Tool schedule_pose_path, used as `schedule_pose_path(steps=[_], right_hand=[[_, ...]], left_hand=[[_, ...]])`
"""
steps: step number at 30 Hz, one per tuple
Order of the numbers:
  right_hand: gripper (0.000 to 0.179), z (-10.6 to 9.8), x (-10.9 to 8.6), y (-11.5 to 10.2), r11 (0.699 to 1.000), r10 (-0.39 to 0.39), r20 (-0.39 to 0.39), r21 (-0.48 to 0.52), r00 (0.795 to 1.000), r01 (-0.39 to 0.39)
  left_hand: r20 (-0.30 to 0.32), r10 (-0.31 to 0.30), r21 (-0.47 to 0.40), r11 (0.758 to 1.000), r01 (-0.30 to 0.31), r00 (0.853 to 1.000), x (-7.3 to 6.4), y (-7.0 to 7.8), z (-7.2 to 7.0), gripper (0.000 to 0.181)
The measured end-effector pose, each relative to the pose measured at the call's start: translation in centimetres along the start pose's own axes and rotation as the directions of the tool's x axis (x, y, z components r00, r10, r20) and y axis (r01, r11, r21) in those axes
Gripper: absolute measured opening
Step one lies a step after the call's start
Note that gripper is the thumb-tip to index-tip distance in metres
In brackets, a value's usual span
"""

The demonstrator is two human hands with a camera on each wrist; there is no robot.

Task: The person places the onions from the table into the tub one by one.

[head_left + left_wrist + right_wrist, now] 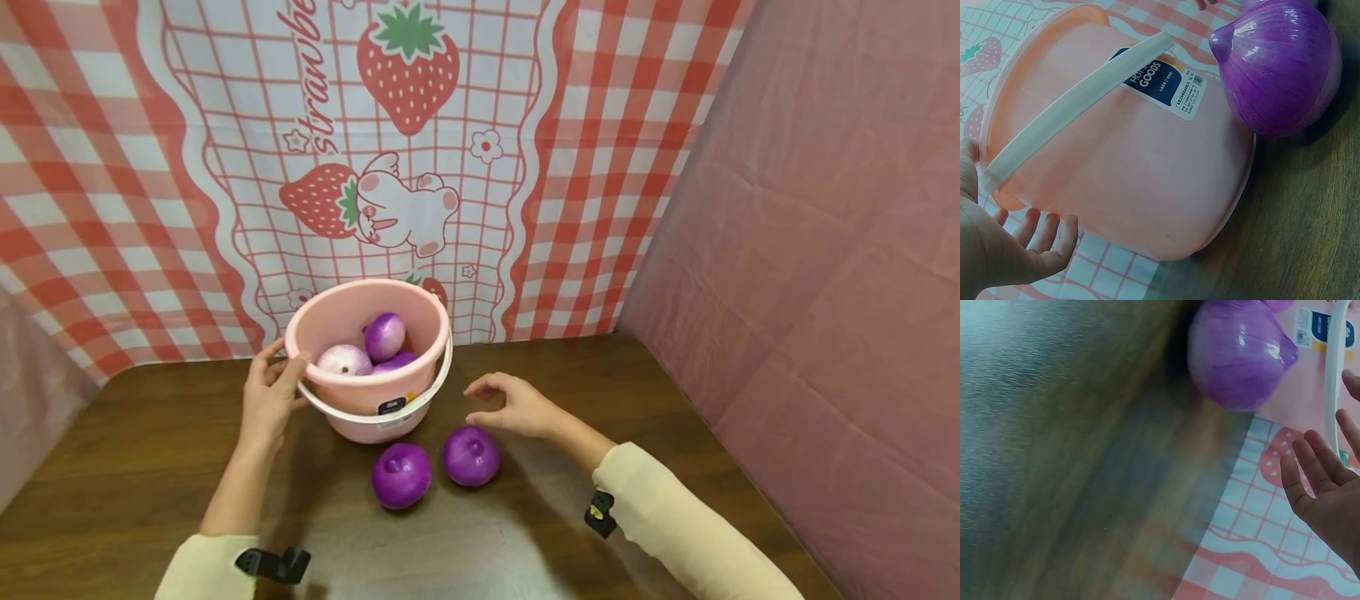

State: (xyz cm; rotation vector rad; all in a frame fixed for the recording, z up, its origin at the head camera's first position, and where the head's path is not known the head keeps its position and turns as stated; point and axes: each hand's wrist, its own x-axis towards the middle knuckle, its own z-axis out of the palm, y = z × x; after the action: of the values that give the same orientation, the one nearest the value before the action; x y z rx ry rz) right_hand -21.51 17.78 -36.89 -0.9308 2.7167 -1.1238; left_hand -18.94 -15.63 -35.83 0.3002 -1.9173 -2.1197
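A pink bucket (352, 400) with a white handle (442, 367) stands on the table. In the head view, my left hand (270, 392) holds its rim at the left, thumb at the edge. The left wrist view shows the left hand's (1016, 250) other fingers loosely bent beside the wall. Inside lie a purple-and-white onion (385, 336), a paler onion (345, 360) and a partly hidden purple one (393, 362). Two purple onions, one left (402, 476) and one right (471, 456), sit before the bucket. My right hand (517, 406), fingers spread and holding nothing, hovers just above the right onion.
Behind the brown wooden table (480, 542) hangs a red-and-white checked strawberry cloth (592, 167). A plain pink cloth (810, 250) forms the right side. Black mounts sit on both wrists, the left mount (273, 565) and the right mount (600, 514).
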Motion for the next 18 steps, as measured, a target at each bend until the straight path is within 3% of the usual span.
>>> schedule_pose_path(steps=[7,18], right_hand=[[0.036,0.7,-0.9,0.5,1.000,0.010,0.051,-0.002,0.999,-0.010],[0.055,1.7,-2.0,1.3,0.999,0.043,0.136,0.021,0.990,-0.046]], left_hand=[[-0.004,-0.004,0.002,1.000,0.004,1.000,0.0,0.0,0.0,0.059],[-0.009,-0.009,0.021,1.000,0.009,1.000,0.0,-0.1,0.0,0.060]])
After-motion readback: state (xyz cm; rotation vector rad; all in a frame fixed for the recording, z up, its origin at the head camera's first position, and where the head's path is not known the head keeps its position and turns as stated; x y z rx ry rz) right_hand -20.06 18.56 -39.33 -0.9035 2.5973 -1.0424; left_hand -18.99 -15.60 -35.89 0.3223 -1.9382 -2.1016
